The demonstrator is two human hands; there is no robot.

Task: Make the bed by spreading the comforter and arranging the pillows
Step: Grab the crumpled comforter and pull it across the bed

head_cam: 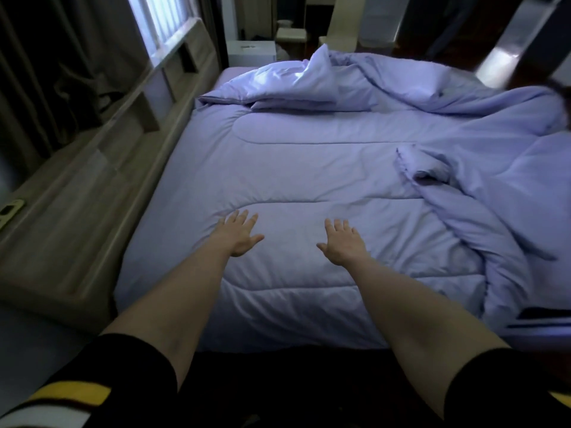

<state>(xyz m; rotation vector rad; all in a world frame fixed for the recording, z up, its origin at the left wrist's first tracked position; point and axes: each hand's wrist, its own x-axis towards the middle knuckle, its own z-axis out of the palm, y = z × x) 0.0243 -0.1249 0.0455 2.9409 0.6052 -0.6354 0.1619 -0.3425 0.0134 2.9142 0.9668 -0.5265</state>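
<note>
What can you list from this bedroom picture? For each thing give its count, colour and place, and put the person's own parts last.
comforter: one, lilac, spread flat on the near and middle bed, bunched and folded along the far and right sides
headboard: one, pale wood with open niches, along the left side of the bed
curtain: one, grey, far left
window: one, bright, top left behind the headboard
white box: one, white, beyond the far end of the bed
small device: one, dark with a pale frame, on the headboard ledge at the left edge
sleeves: two, black, one with a yellow band, bottom corners
left hand: one, open, palm down on the comforter
right hand: one, open, palm down on the comforter
</note>
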